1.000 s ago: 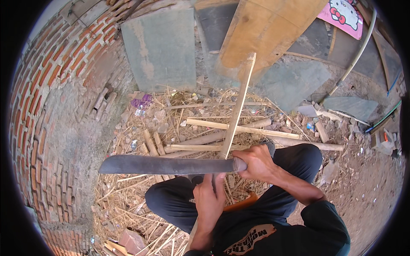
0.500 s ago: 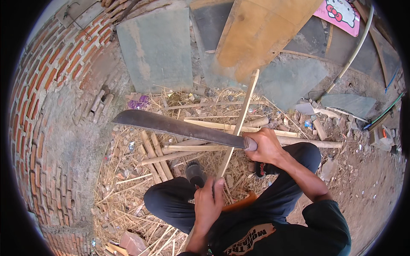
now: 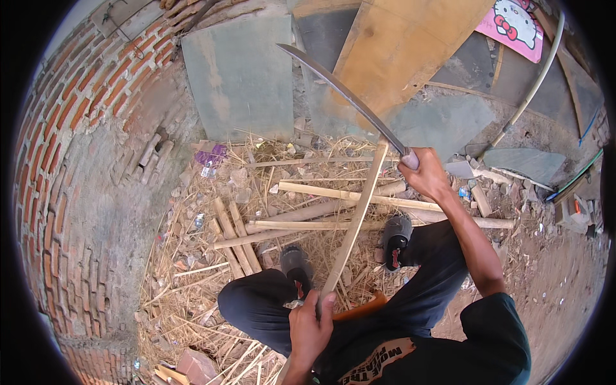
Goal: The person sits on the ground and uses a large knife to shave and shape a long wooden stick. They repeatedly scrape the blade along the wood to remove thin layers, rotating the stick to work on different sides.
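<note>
My right hand [image 3: 425, 173] is closed round the handle of a machete [image 3: 350, 96]. Its long dark blade slants up to the far left, and its lower part meets or crosses the far end of a pale bamboo strip [image 3: 356, 224]; I cannot tell whether it cuts in. My left hand [image 3: 310, 330] grips the near end of that strip close to my lap, thumb on top. The strip runs away from me, tilted slightly right, between my knees. My shoes [image 3: 296, 264] rest on the littered ground below it.
Several bamboo pieces [image 3: 308, 224] lie crossed on straw and rubble beyond my feet. Grey sheets [image 3: 240, 77] and a brown board [image 3: 398, 51] lean at the back. A brick wall [image 3: 70, 192] rises on the left. A pale pole [image 3: 536, 83] leans at the far right.
My right hand has moved away from me and to the right, bringing the machete from across the strip's middle to its far end. The blade now points more upward. My left hand keeps its grip.
</note>
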A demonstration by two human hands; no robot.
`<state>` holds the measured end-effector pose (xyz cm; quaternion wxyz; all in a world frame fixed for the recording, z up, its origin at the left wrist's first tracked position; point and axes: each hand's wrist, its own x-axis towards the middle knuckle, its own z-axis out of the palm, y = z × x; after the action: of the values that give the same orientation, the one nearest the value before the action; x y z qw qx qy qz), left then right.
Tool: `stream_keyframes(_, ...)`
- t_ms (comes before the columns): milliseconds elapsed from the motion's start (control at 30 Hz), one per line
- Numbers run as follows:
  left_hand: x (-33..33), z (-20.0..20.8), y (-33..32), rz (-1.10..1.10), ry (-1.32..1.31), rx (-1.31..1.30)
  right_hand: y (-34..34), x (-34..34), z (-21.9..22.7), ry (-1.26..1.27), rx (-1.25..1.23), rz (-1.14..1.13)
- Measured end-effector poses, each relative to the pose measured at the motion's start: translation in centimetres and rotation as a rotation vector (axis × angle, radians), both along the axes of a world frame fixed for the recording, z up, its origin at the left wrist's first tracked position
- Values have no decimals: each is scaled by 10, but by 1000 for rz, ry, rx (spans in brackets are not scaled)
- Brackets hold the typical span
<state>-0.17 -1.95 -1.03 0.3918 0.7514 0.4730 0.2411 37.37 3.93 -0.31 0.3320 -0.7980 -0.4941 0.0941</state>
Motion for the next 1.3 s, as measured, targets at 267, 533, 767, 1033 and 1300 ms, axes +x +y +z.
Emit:
stream_keyframes(267,25,9,23,18,-121,-17,-49,-96,-5,-33,-20,448)
stream_keyframes(533,11,4,20,24,-98,-88,-15,-50,-10,-19,-13,222)
stream_keyframes(767,4,-8,24,-58,-173,-181,-24,-64,-15,-138,104,414)
stream_keyframes(1033,-27,23,-14,-290,-211,-387,0,25,-26,78,84,36)
stream_keyframes(1300,-36,-17,24,-106,-174,-502,-14,-31,-30,118,91,22)
